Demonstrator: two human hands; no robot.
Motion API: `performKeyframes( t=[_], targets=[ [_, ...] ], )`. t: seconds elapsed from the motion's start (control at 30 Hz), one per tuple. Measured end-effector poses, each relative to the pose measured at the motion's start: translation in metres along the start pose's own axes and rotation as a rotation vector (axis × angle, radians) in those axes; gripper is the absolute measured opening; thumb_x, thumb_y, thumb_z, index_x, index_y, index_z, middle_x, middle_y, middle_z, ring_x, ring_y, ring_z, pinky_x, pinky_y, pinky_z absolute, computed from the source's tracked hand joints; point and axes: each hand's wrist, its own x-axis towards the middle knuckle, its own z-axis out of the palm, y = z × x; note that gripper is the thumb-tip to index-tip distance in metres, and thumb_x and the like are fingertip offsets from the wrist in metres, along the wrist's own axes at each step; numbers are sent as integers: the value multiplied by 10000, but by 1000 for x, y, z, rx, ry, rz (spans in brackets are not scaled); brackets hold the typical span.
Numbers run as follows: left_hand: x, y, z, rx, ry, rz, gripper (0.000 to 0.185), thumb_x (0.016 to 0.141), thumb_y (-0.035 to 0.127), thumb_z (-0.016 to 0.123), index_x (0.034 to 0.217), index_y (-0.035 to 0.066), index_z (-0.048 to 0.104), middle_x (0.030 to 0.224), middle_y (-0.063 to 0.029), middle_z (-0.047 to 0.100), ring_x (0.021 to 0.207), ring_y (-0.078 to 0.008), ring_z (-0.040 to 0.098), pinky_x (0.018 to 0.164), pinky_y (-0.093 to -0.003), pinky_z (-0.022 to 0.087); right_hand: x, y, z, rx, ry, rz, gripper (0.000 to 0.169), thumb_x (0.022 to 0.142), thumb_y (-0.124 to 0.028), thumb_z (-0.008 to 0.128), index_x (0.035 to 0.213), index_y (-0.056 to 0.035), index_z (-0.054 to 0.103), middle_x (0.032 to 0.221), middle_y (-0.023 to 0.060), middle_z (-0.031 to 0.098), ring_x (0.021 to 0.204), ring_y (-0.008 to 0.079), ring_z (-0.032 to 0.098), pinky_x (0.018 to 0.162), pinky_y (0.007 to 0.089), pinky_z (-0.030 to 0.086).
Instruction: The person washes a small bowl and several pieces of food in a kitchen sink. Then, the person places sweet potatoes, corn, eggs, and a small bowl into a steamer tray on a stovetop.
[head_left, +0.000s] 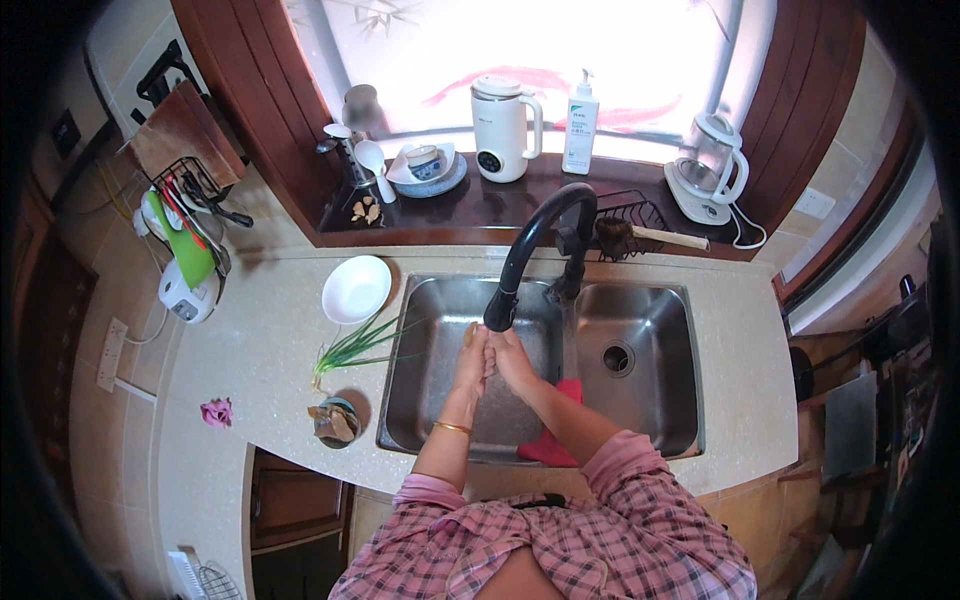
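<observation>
My left hand (474, 364) and my right hand (514, 360) meet under the spout of a black faucet (525, 247), above the left basin of a steel double sink (420, 360). A small tan piece (470, 334) sticks up from my left fingers, its kind too small to tell. The fingers of my right hand are partly hidden against the left hand and the spout, so whether they grip anything is unclear. Left of the sink, a small container (346, 405) holds brown, flat pieces (334, 424). A bunch of green onions (352, 350) lies with its tips over the basin edge.
A red cloth (559, 435) hangs at the front of the sink. Behind the onions sits a white bowl (356, 289). On the sill stand a white blender jug (499, 131), a pump bottle (580, 131), a glass kettle (705, 169) and a wire rack with a brush (667, 238).
</observation>
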Motion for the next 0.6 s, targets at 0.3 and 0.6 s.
performKeyframes(
  t=[0.3, 0.6],
  targets=[
    [-37, -8, -8, 416, -44, 133, 288, 937, 234, 457, 1149, 61, 546, 626, 41, 472, 460, -40, 390, 381, -201, 271, -1, -7, -1, 76, -4, 111, 199, 925, -218, 476, 1033, -61, 536, 885, 97, 620, 637, 153, 584, 521, 293, 491],
    [-56, -22, -60, -342, -42, -206, 759, 798, 758, 316, 1151, 114, 507, 822, -28, 584, 527, -96, 435, 404, -187, 270, 15, -6, -1, 476, 91, 389, 247, 890, -323, 548, 737, -135, 504, 583, -38, 420, 416, 89, 321, 453, 255, 322]
  ],
)
